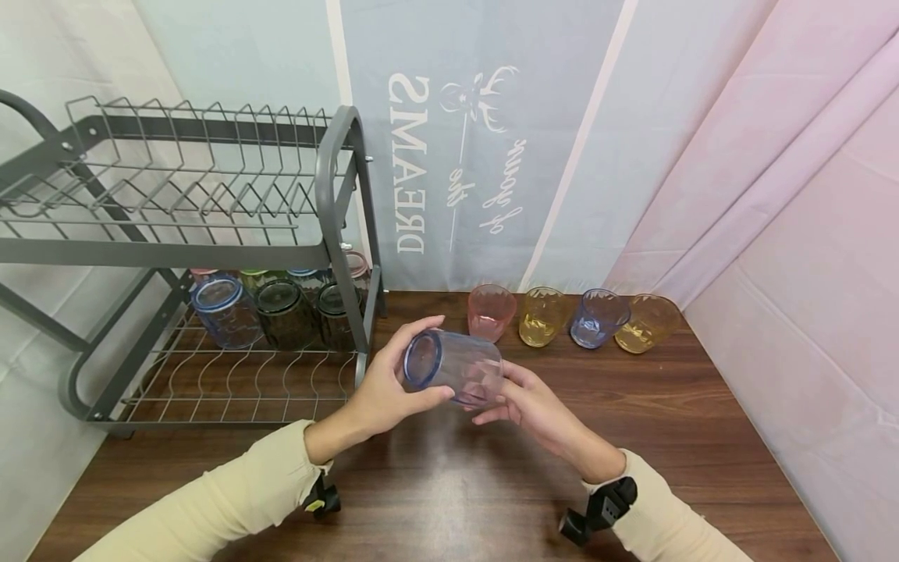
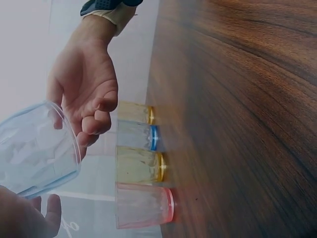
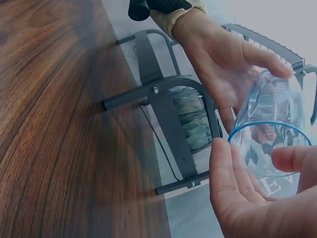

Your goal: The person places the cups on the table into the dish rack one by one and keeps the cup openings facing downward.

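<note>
A clear blue-tinted tumbler (image 1: 460, 367) is held tilted on its side above the table, its thick blue base toward the left. My left hand (image 1: 386, 394) grips it around the base end, thumb on the near side and fingers on the far side. At the rim end, my right hand (image 1: 541, 414) pinches the glass between thumb and fingers. The right wrist view shows the faceted wall of the tumbler (image 3: 272, 106) between both hands. In the left wrist view the right hand's lower fingers (image 2: 96, 121) curl loosely outside the rim.
A grey two-tier wire rack (image 1: 344, 195) stands at left, with several upside-down glasses on its lower shelf, including a blue glass (image 1: 226, 312). Along the table's back edge stand a pink glass (image 1: 492, 316), yellow glass (image 1: 541, 320), blue glass (image 1: 595, 321) and amber glass (image 1: 642, 324).
</note>
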Action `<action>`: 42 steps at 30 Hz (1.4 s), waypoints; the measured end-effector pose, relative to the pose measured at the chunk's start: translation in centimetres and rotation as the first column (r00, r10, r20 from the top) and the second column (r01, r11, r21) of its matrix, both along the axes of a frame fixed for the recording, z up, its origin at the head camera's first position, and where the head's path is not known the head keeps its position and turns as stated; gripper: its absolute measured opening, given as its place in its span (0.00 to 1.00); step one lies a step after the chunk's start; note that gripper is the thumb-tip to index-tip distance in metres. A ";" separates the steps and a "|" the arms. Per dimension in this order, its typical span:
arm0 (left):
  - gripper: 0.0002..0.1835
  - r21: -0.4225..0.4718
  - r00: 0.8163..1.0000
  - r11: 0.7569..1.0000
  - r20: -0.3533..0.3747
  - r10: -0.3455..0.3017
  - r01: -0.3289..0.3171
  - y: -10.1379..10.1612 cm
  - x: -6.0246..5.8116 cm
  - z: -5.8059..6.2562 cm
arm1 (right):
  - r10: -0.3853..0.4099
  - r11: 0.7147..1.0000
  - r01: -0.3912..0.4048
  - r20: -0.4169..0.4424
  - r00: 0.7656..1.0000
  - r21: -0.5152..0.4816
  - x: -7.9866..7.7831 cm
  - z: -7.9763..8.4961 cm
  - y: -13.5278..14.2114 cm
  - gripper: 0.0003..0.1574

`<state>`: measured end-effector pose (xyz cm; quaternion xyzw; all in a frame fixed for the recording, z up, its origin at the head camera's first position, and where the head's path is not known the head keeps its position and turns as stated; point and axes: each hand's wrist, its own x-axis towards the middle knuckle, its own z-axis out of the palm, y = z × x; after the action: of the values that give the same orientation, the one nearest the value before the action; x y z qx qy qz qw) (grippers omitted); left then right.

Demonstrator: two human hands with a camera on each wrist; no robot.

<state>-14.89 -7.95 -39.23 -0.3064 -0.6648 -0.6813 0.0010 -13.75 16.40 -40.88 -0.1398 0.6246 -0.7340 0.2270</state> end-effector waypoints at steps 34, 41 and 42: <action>0.38 0.019 0.990 1.000 -0.140 0.022 -0.020 -0.9 0.3 0.4 | -0.253 0.967 0.243 -0.166 0.953 -0.077 -2.5 1.4 7.7 0.14; 0.37 0.074 0.982 0.992 -0.163 -0.091 0.104 -1.5 1.0 0.8 | -0.331 0.932 0.311 -0.087 0.940 -0.185 -3.1 1.5 11.2 0.14; 0.36 0.084 0.982 0.990 -0.160 -0.099 0.114 -1.7 1.1 0.9 | -0.337 0.926 0.315 -0.080 0.938 -0.207 -3.2 1.4 11.7 0.14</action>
<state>-13.79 -9.62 -38.34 -0.3934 -0.6132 -0.6844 0.0306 -16.94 28.11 -39.43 -0.0966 0.5778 -0.8088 0.0513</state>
